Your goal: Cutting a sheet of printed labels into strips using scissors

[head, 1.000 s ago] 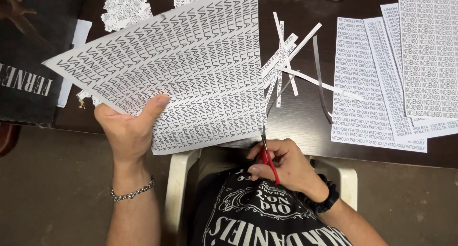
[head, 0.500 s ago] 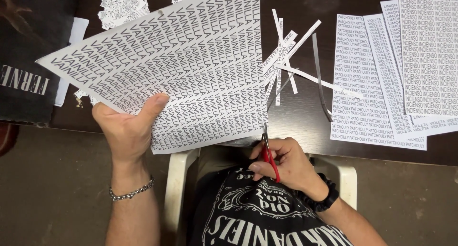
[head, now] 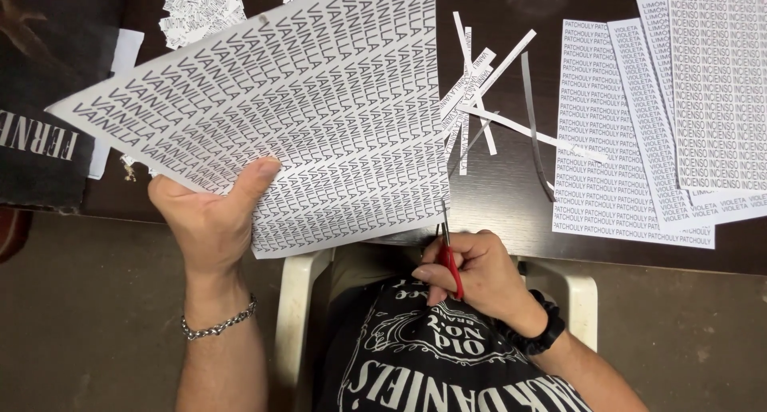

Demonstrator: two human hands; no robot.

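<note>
The left hand (head: 212,220) pinches the big printed sheet (head: 288,116) by its lower edge, thumb on top — the fingers hidden beneath. The right hand (head: 475,272) is curled around red-handled scissors (head: 449,248) at the sheet's bottom right corner; the blades are barely visible — their gap unclear.

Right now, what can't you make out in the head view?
- Scissors: blade tips meet the printed sheet edge-on; open or shut unclear. Handles hidden inside the right hand.
- Left hand: fingers hidden behind the sheet.
- Stacked sheets: cut off by the right edge.
- Paper scraps: cut off by the top edge.
</note>
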